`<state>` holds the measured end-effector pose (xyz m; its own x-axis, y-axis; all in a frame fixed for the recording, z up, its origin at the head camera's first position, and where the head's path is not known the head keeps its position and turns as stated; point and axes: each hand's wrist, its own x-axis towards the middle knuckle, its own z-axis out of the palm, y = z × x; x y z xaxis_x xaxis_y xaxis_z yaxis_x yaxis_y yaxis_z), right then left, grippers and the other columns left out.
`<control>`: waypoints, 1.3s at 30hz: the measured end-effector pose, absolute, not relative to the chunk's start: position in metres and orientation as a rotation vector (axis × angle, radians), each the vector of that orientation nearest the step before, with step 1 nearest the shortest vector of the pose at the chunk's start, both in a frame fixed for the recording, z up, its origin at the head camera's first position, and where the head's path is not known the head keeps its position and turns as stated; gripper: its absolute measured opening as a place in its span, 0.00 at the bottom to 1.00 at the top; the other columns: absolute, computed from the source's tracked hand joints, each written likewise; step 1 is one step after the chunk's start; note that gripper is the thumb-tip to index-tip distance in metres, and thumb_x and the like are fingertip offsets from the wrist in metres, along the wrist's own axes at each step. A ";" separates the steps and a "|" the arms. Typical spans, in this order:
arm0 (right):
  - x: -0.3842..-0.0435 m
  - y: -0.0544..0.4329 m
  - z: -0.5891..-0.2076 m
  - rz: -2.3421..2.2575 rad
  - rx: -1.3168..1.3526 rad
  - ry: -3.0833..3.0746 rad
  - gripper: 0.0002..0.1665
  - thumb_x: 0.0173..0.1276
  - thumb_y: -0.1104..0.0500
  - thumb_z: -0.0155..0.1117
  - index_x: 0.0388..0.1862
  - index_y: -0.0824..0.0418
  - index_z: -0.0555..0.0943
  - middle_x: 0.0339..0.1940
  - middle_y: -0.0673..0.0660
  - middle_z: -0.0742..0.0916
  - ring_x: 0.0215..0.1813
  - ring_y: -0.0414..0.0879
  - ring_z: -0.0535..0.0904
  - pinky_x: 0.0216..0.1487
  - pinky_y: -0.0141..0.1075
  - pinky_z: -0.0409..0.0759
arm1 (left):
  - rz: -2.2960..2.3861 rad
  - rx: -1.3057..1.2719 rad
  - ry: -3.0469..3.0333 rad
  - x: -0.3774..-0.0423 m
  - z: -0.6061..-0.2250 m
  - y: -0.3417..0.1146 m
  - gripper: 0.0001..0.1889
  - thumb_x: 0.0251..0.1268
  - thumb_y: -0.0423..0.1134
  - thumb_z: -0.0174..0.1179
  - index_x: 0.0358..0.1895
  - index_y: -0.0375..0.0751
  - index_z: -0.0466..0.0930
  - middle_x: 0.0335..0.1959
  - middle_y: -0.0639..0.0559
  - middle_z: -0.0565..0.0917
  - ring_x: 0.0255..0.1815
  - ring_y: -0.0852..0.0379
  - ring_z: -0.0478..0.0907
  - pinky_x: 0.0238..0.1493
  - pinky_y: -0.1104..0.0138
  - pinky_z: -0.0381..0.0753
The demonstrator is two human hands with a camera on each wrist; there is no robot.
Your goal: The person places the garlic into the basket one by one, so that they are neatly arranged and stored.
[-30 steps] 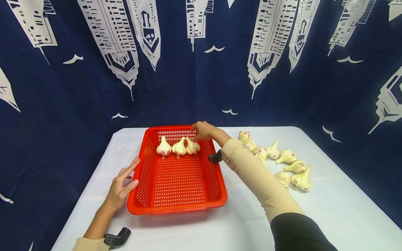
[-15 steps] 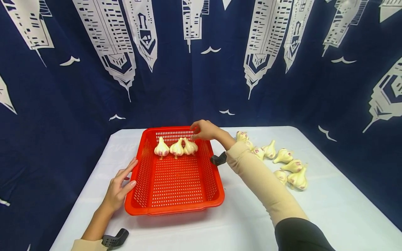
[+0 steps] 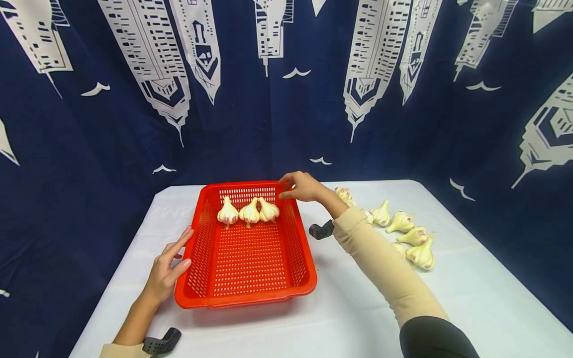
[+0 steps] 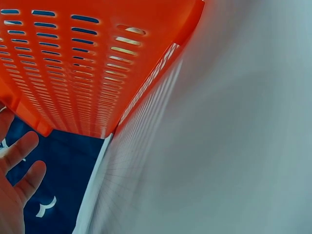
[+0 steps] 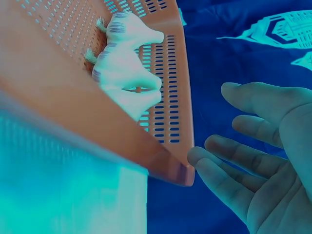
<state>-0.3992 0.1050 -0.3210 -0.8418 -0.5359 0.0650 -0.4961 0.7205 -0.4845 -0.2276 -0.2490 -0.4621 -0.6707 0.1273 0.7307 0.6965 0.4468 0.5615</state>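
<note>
A red perforated plastic basket stands on the white table, with three garlic bulbs in a row along its far wall. My left hand rests with extended fingers against the basket's left rim. In the left wrist view its fingers show beside the basket's slotted wall. My right hand is over the far right corner of the basket, holding nothing. The right wrist view shows its fingers spread and relaxed near the basket corner, the garlic bulbs lying inside beyond.
Several more garlic bulbs lie loose on the right side of the white table, partly hidden behind the right sleeve. A dark blue curtain with white building prints hangs just behind the table.
My right hand has drawn away from the rightmost garlic bulb in the basket, moving right toward the corner. The left hand stays at the rim. The whole view has shifted slightly.
</note>
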 end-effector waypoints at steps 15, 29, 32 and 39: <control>-0.392 0.141 -0.330 -0.947 -0.827 2.814 0.25 0.64 0.58 0.69 0.58 0.68 0.80 0.47 0.63 0.88 0.45 0.54 0.86 0.46 0.43 0.83 | -1.201 -0.683 -2.084 -0.228 -0.463 -0.249 0.32 0.51 0.28 0.54 0.66 0.31 0.73 0.69 0.38 0.71 0.49 0.63 0.72 0.42 0.73 0.67; -0.386 0.175 -0.335 -1.013 -0.760 2.842 0.24 0.64 0.58 0.69 0.57 0.65 0.80 0.46 0.61 0.88 0.40 0.51 0.86 0.42 0.42 0.83 | -1.199 -0.688 -2.074 -0.229 -0.463 -0.249 0.32 0.51 0.28 0.53 0.66 0.31 0.73 0.69 0.38 0.71 0.48 0.63 0.72 0.42 0.73 0.67; -0.385 0.182 -0.336 -1.023 -0.758 2.856 0.23 0.64 0.58 0.70 0.57 0.66 0.80 0.45 0.61 0.89 0.40 0.52 0.86 0.40 0.40 0.83 | -1.201 -0.685 -2.079 -0.228 -0.462 -0.249 0.32 0.51 0.28 0.53 0.67 0.31 0.73 0.69 0.38 0.71 0.48 0.63 0.72 0.42 0.73 0.67; -0.380 0.201 -0.339 -1.031 -0.739 2.869 0.23 0.64 0.59 0.69 0.56 0.67 0.80 0.45 0.62 0.88 0.41 0.54 0.85 0.40 0.39 0.81 | -1.203 -0.685 -2.077 -0.228 -0.462 -0.248 0.33 0.50 0.28 0.54 0.66 0.31 0.73 0.68 0.38 0.72 0.49 0.64 0.72 0.43 0.74 0.67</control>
<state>-0.3796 0.2010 -0.3387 -0.8890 -0.4325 0.1502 -0.4292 0.6731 -0.6023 -0.2280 -0.2478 -0.4622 -0.6633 0.1211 0.7385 0.7009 0.4464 0.5563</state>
